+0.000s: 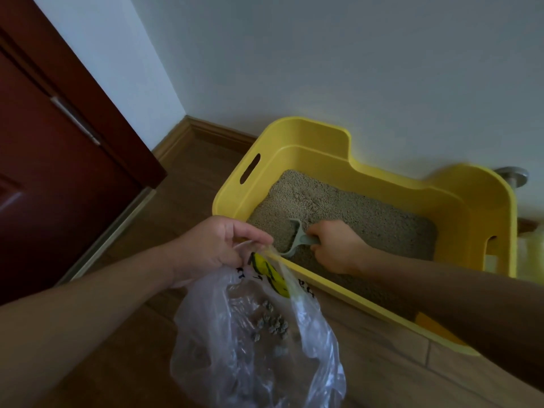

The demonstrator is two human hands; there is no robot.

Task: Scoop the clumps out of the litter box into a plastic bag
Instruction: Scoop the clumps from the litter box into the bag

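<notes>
Grey scoop (pixel 295 234) — head half under litter (pixel 371 219)

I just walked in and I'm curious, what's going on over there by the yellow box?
A person is cleaning a yellow litter box that sits on the wood floor. The right hand grips a grey scoop with its head in the litter. The left hand holds a clear plastic bag by its top beside the box, and a few clumps already lie in it.
</notes>
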